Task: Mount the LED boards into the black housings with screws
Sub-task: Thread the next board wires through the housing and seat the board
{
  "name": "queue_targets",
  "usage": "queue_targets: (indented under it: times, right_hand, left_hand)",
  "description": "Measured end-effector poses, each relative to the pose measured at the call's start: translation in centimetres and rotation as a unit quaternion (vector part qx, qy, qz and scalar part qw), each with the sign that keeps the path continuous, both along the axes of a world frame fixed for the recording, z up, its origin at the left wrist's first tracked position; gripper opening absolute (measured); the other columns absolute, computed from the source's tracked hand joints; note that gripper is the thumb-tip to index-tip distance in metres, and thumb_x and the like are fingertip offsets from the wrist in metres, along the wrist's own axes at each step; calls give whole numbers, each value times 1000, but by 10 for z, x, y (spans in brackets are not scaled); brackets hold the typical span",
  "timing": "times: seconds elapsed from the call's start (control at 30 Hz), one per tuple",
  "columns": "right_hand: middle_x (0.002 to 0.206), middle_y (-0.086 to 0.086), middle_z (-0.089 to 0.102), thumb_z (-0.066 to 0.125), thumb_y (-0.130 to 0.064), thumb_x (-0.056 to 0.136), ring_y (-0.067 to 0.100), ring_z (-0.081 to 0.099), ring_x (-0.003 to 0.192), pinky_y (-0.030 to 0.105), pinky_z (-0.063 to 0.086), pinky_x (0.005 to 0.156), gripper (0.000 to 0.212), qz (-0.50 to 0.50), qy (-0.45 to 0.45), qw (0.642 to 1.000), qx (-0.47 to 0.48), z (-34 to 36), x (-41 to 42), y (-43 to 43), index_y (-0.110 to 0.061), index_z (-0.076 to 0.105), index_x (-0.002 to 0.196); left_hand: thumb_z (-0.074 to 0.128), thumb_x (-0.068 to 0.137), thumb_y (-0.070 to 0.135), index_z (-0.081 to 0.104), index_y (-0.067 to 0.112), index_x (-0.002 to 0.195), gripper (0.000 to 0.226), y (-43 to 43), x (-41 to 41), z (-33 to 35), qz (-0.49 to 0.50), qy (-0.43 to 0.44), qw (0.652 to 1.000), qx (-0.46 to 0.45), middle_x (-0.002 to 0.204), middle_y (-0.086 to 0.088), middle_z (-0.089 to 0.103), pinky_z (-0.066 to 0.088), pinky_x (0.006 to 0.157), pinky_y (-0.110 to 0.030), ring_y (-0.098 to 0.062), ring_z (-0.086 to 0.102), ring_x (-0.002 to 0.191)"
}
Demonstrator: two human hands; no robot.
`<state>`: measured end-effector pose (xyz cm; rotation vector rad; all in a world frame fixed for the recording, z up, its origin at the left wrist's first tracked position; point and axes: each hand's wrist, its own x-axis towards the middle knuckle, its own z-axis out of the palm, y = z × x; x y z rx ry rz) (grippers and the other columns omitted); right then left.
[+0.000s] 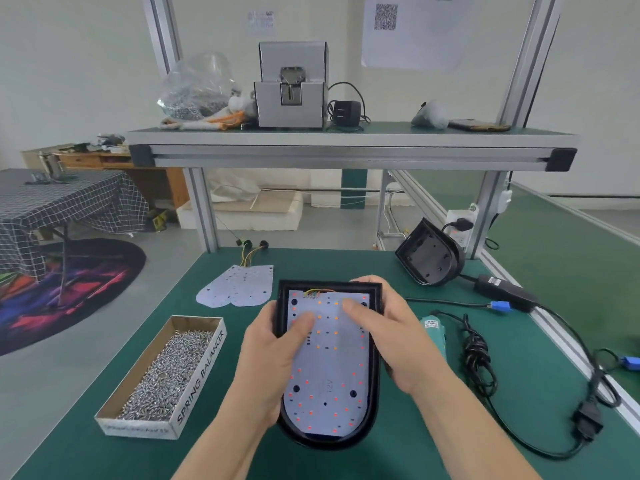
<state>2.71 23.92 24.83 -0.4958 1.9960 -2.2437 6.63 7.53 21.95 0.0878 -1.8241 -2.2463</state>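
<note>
- Starting at the left of the green bench mat [86, 459], an open brown cardboard box heaped with small silver screws [162, 372] sits just beside the work, none of them picked up
- Behind it, two spare white LED boards with yellow and green wire tails [235, 285] lie overlapping flat on the mat, apart from any housing, so they are not yet mounted
- Next, the left hand [273, 355] grips the left wall of the black D-shaped plastic housing [373, 407], fingers curled under it and thumb pressed flat on the board
- Inside that housing, the white LED board dotted with red and orange diodes [329, 375] lies within the rim, wires at the far end; its dark mounting holes look empty, so I judge it seated but unscrewed
- On the other side, the right hand [391, 337] wraps the right wall, thumb bearing down on the upper part of the board
- Just right of that hand, a teal electric screwdriver with a coiled black cord [434, 336] lies on the mat, untouched
- Farther back on the right, a second black housing [427, 259] stands tilted on its edge, cavity showing and no board in it
- Judging overall, the task is early: one board placed, screws for it and both other boards left to do
</note>
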Motion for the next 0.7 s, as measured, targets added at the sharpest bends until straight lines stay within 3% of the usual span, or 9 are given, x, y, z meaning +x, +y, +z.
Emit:
queue_targets:
  times: [0.07, 0.17, 0.3, 0.4, 0.5, 0.6, 0.7]
  right_hand:
    - [83, -1, 66, 64, -10, 97, 17, 60, 78, 37, 50, 79, 11, -4, 3, 1000, -23, -2, 3, -3, -20, 61, 93]
    - [77, 1, 56, 63, -24, 90, 16, 50, 74, 33, 44, 71, 9, -26, 68, 997, 28, -3, 3, -6, -24, 58, 82]
    - [85, 6, 60, 62, -21, 92, 17, 55, 80, 37, 47, 78, 5, -5, 72, 997, 18, -7, 0, -5, -17, 58, 93]
    - [120, 1, 68, 66, -25, 91, 16, 63, 107, 32, 51, 94, 36, 153, 20, 988, -9, -12, -6, 11, -22, 58, 125]
    - [145, 5, 57, 63, -31, 90, 20, 57, 125, 33, 49, 97, 60, 248, -44, 967, -35, -17, -14, 27, -20, 46, 147]
    - [136, 9, 63, 43, -18, 87, 21, 61, 112, 32, 50, 85, 56, 240, -92, 963, -75, -14, -22, 30, -8, 55, 140]
    - [139, 3, 61, 40, -8, 76, 15, 62, 108, 29, 49, 79, 56, 153, 2, 988, -10, -11, -23, 26, -5, 68, 124]
  left_hand:
    - [72, 79, 34, 71, 28, 98, 20, 0, 0, 1, 8, 14, 1000, -19, 104, -6, 76, 58, 86, -50, -32, 72, 98]
    - [73, 76, 41, 72, 28, 99, 26, 0, 0, 5, 0, 18, 1000, -16, 105, -6, 76, 58, 85, -49, -30, 73, 97]
    - [76, 78, 38, 74, 28, 92, 18, -1, -3, 12, 9, 4, 999, -30, 98, -4, 78, 61, 76, -41, -26, 75, 90]
    - [79, 81, 29, 75, 26, 91, 11, -8, -5, 15, 5, 2, 1000, -18, 96, -7, 78, 60, 66, -32, -27, 76, 86]
    - [85, 74, 32, 76, 24, 90, 20, -13, -6, 16, -3, -6, 1000, 2, 97, -9, 78, 59, 64, -30, -28, 76, 86]
    - [81, 74, 33, 76, 24, 94, 22, -15, -6, 15, -24, 8, 1000, 5, 101, -9, 77, 58, 68, -29, -26, 75, 90]
    - [82, 71, 38, 76, 21, 100, 34, -18, -6, 13, -55, 35, 998, -14, 106, -9, 76, 57, 74, -25, -23, 74, 96]
